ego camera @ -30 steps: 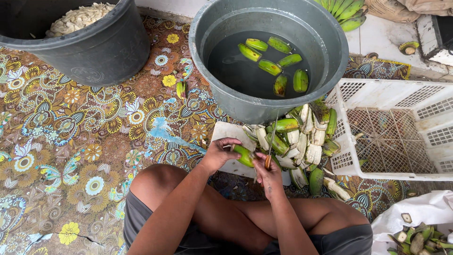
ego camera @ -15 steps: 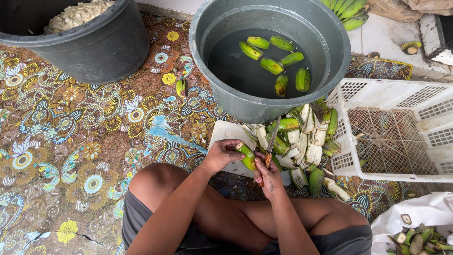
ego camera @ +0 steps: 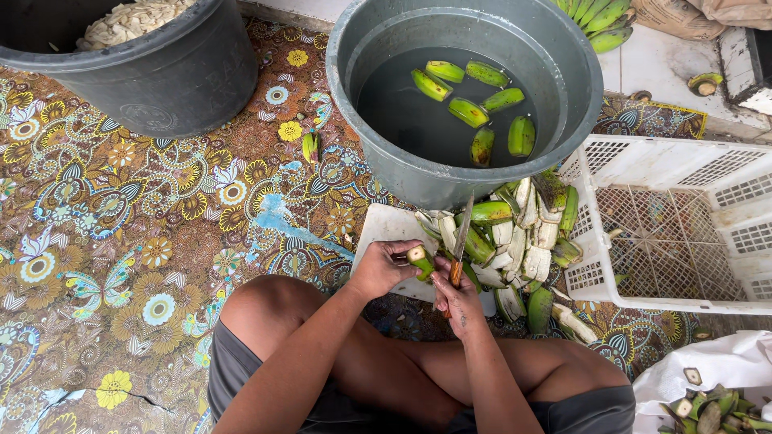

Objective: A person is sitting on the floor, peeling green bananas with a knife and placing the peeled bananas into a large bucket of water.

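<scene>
Left hand (ego camera: pixel 384 269) pinches a green banana (ego camera: pixel 420 259), cut end facing up, just over the near edge of the white cutting board (ego camera: pixel 384 227). Right hand (ego camera: pixel 457 299) is closed around a knife (ego camera: pixel 461 241), blade pointing away toward the grey tub (ego camera: pixel 563 104), edge just beside the banana. Peel pile (ego camera: pixel 519 237) sits on the board between hands and white crate (ego camera: pixel 683 233). Peeled bananas (ego camera: pixel 474 108) float in the tub's water. Second dark tub (ego camera: pixel 161 72) is far left, well apart.
</scene>
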